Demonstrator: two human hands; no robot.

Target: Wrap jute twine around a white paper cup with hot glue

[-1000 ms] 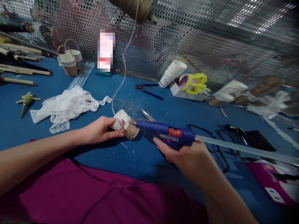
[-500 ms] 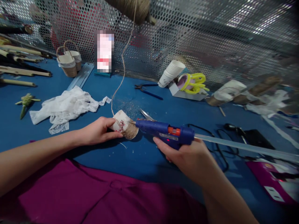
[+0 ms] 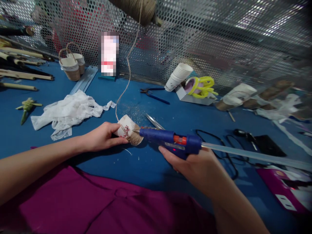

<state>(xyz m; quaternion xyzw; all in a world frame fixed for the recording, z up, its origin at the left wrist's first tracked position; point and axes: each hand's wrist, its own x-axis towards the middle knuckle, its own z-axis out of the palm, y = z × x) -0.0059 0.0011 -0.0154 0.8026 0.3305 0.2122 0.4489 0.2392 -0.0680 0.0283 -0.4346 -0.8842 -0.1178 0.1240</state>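
Observation:
In my left hand (image 3: pixel 110 136) is a printed paper cup (image 3: pixel 126 125) lying on its side, with its base end toward the right partly wrapped in brown twine. From the cup a strand of twine (image 3: pixel 128 70) runs up to a large spool (image 3: pixel 137 11) at the top. My right hand (image 3: pixel 195 165) grips a blue hot glue gun (image 3: pixel 168 139) with a long clear glue stick (image 3: pixel 243 154) out of its back. The nozzle points left and meets the cup at the wrapped twine. Just behind the gun lie scissors (image 3: pixel 154 121), partly covered by it.
White lace (image 3: pixel 70 112) lies at left, near two twine-wrapped cups with handles (image 3: pixel 70 70). Pliers (image 3: pixel 156 94), stacked paper cups (image 3: pixel 179 76) and a box with yellow-handled scissors (image 3: pixel 201 87) stand behind. Black cable (image 3: pixel 229 152) coils at right. A perforated metal panel (image 3: pixel 207 39) closes the back.
The glue gun has shifted slightly left, its nozzle moving along the twine-wrapped part of the cup. My left hand and the cup have hardly moved.

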